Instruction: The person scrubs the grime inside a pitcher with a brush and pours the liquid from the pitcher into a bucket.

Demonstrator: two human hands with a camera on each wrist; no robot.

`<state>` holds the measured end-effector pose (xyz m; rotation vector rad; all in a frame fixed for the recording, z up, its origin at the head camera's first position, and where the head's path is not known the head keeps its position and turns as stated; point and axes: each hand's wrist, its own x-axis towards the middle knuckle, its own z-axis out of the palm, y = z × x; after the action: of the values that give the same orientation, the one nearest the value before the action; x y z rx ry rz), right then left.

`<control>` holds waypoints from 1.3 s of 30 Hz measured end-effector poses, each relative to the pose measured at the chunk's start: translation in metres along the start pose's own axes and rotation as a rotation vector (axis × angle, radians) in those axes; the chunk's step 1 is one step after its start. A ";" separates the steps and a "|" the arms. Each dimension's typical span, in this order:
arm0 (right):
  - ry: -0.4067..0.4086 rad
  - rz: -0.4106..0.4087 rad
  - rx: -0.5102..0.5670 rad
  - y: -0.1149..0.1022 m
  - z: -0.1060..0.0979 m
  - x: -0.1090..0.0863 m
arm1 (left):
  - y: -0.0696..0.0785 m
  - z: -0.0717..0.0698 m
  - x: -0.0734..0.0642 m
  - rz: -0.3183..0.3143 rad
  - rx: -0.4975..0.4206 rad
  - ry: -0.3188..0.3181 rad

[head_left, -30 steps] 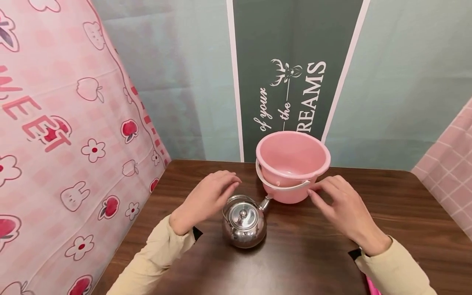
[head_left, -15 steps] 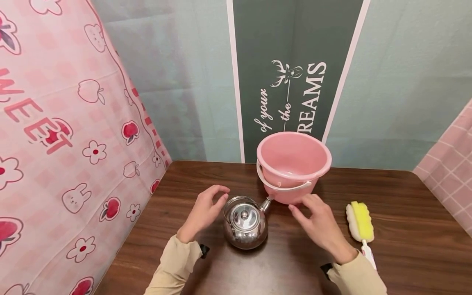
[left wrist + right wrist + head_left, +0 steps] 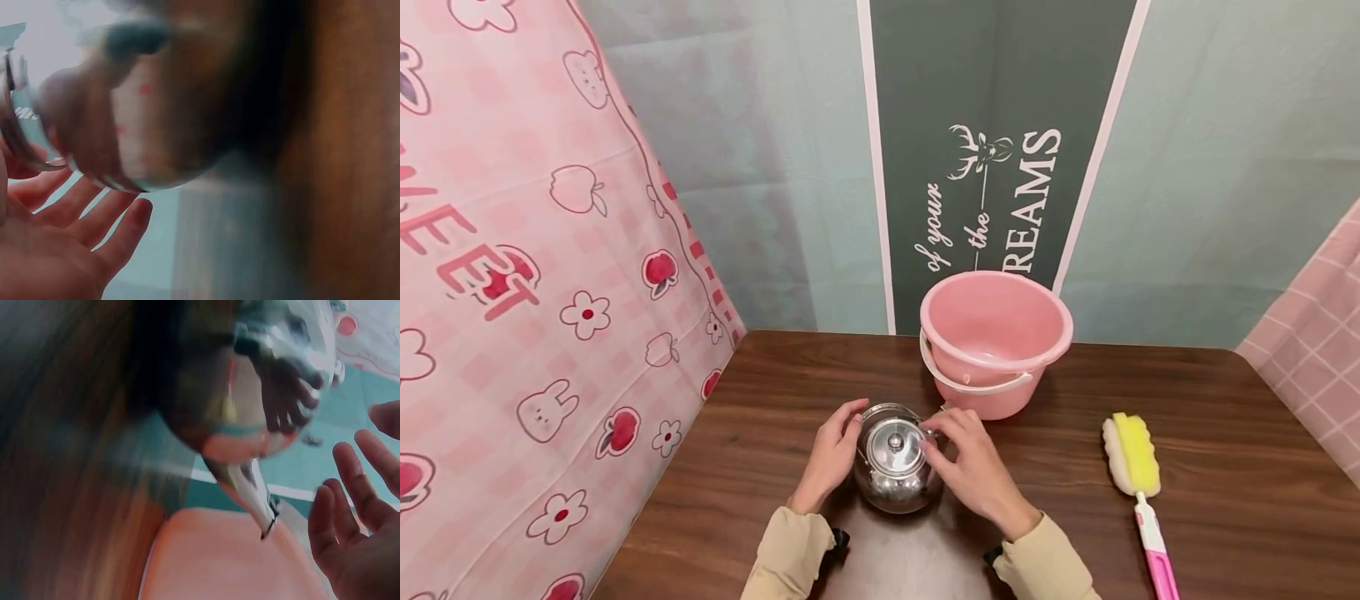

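Observation:
A shiny steel kettle (image 3: pixel 898 479) with a knobbed lid (image 3: pixel 896 447) stands upright on the wooden table. My left hand (image 3: pixel 831 454) is at its left side; in the left wrist view the fingers (image 3: pixel 125 231) extend, slightly bent, right at the kettle's wire handle (image 3: pixel 28 144) and body. On the other side, my right hand (image 3: pixel 973 467) reaches over the spout, its fingertips near the lid's right edge. The right wrist view shows those fingers (image 3: pixel 356 487) spread and apart from the kettle's body, with the spout (image 3: pixel 247 494) pointing toward the bucket.
Behind the kettle stands a pink bucket (image 3: pixel 988 392) with its white handle hanging down in front. To the right lies a cleaning brush with a yellow and white sponge head (image 3: pixel 1133 454) and a pink-ended grip (image 3: pixel 1161 571). Fabric sheets (image 3: pixel 767 167) hang around the table.
Both hands have drawn in toward the kettle, the right one leaving the bucket's side and moving left. The brush has come into view from under the right arm. Kettle and bucket stay put.

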<state>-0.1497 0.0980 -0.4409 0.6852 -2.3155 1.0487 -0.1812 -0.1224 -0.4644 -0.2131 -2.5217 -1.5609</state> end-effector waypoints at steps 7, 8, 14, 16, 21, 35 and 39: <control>-0.006 0.020 -0.019 -0.007 0.018 -0.004 | -0.006 0.008 -0.004 -0.013 -0.061 0.018; -0.004 0.021 -0.029 -0.007 0.020 -0.004 | -0.006 0.009 -0.005 -0.016 -0.078 0.015; 0.012 0.023 -0.080 -0.011 0.031 -0.005 | -0.010 0.011 -0.005 -0.046 -0.185 -0.018; 0.012 0.034 -0.091 -0.012 0.034 -0.006 | -0.012 0.012 -0.005 -0.061 -0.212 -0.027; 0.026 0.063 -0.097 -0.015 0.042 -0.005 | -0.015 0.012 -0.005 -0.096 -0.253 -0.046; 0.043 0.077 -0.101 -0.016 0.044 -0.004 | 0.012 0.008 -0.005 -0.115 -0.307 -0.097; 0.029 0.085 -0.107 -0.018 0.044 -0.004 | 0.029 0.002 -0.009 -0.125 -0.298 -0.095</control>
<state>-0.1460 0.0543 -0.4596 0.5309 -2.3743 0.9576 -0.1669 -0.1076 -0.4418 -0.1734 -2.4003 -2.0201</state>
